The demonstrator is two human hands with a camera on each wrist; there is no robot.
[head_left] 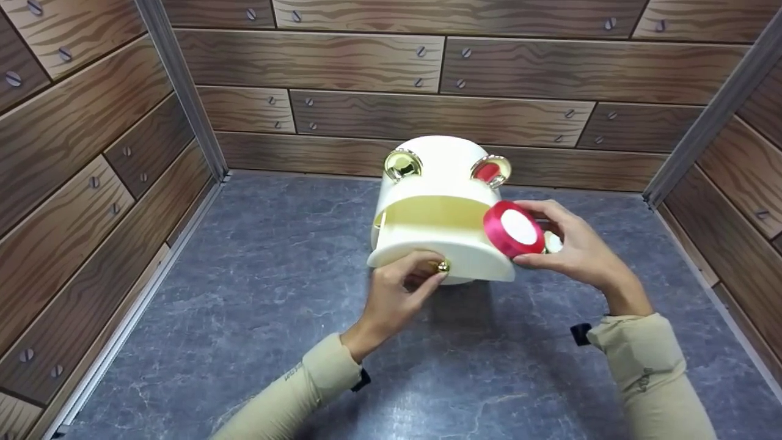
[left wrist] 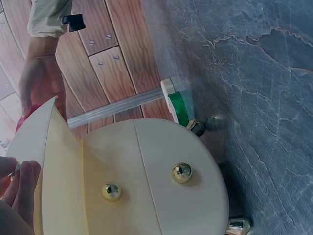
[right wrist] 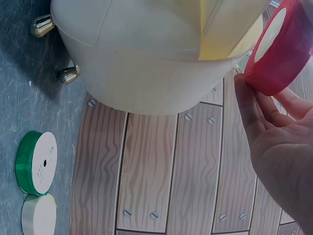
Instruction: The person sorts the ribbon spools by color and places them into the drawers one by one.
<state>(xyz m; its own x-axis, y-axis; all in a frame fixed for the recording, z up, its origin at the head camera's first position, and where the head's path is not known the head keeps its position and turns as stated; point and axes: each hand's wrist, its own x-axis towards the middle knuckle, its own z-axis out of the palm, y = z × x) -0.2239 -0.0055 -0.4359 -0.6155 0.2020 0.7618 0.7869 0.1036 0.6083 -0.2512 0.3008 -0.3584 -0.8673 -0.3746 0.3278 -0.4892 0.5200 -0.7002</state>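
Both are gripping: left hand [head_left: 396,290], round gold knob [head_left: 443,266] on rounded white cabinet [head_left: 443,168]; right hand [head_left: 580,253], red ribbon roll [head_left: 514,228] alongside

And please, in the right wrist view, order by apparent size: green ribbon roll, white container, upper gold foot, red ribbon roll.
1. White container
2. Red ribbon roll, apparently nearer the camera
3. Green ribbon roll
4. Upper gold foot
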